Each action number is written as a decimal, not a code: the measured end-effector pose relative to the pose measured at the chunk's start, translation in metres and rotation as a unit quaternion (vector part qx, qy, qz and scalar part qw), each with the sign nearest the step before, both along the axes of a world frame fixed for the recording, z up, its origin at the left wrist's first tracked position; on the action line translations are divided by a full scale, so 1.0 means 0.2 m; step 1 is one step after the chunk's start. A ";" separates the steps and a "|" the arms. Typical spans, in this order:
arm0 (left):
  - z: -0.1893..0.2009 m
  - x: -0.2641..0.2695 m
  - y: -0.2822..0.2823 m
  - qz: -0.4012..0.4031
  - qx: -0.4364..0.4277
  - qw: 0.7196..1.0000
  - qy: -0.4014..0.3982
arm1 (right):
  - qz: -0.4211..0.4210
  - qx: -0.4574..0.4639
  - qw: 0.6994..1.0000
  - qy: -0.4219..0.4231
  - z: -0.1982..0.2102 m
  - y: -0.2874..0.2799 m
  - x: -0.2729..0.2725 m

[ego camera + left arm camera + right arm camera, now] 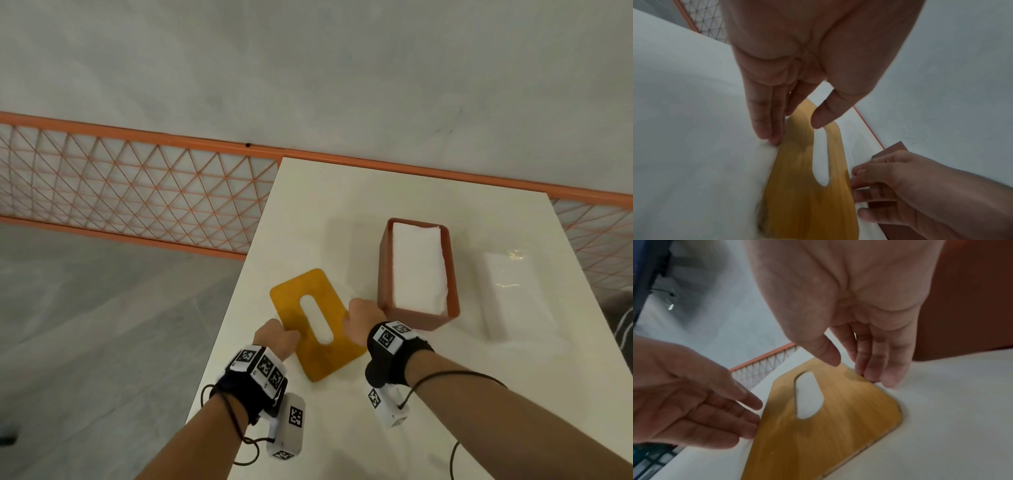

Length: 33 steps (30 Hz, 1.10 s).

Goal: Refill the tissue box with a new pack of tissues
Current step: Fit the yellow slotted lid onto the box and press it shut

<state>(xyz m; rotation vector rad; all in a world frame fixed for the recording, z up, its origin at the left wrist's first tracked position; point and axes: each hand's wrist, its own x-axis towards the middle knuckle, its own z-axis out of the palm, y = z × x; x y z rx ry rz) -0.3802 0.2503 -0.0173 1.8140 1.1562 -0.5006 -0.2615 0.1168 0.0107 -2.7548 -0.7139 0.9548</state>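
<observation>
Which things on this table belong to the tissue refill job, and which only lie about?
Belong to the job:
- tissue box, open
- tissues inside it
- wooden lid, flat on the table, both hands at its edges

Just lying about:
- plastic wrapper, right of the box
- orange fence behind

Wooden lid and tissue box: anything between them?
Only the right hand, at the wooden lid's edge beside the tissue box; head view shows it.

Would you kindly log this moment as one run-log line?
stage: lid pickup | box: filled with tissues, open | lid: flat on table | left hand, right hand: fingers at lid edges
</observation>
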 end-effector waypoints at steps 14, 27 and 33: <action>0.18 -0.03 0.09 0.165 -0.062 0.973 -0.150 | -0.067 0.179 0.980 0.052 0.16 -0.01 -0.01; 0.45 0.53 -0.21 0.036 -0.146 0.950 -0.274 | -0.205 0.276 0.939 0.016 0.40 -0.52 0.45; 0.35 0.72 -0.35 0.007 -0.130 0.957 -0.257 | -0.239 0.275 0.931 0.031 0.33 -0.66 0.58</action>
